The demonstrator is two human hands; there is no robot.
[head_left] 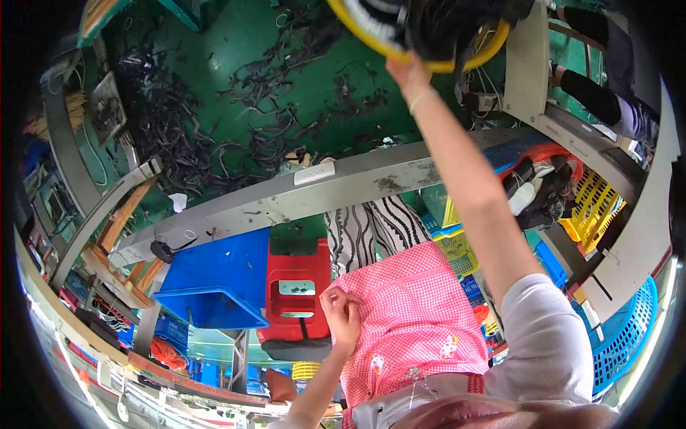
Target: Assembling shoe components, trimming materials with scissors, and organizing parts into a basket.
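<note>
With my right arm stretched far forward, my right hand [409, 76] grips the near rim of a round yellow basket [382, 47] at the top of the view. Black material and a white piece fill the basket, which is cut off by the upper edge. My left hand [341, 314] rests against the left side of my pink checked apron [411, 300]. Its fingers are loosely curled in, and nothing shows in them. Beside that hand is a red plastic stool [294, 259].
A grey metal beam [250, 204] crosses in front of me. Black strips of scrap [268, 139] litter the green floor beyond it. A blue bin [214, 279] stands left of the stool. At right are a yellow crate [597, 207] and a blue basket [629, 336]. Another person's legs [593, 93] appear at upper right.
</note>
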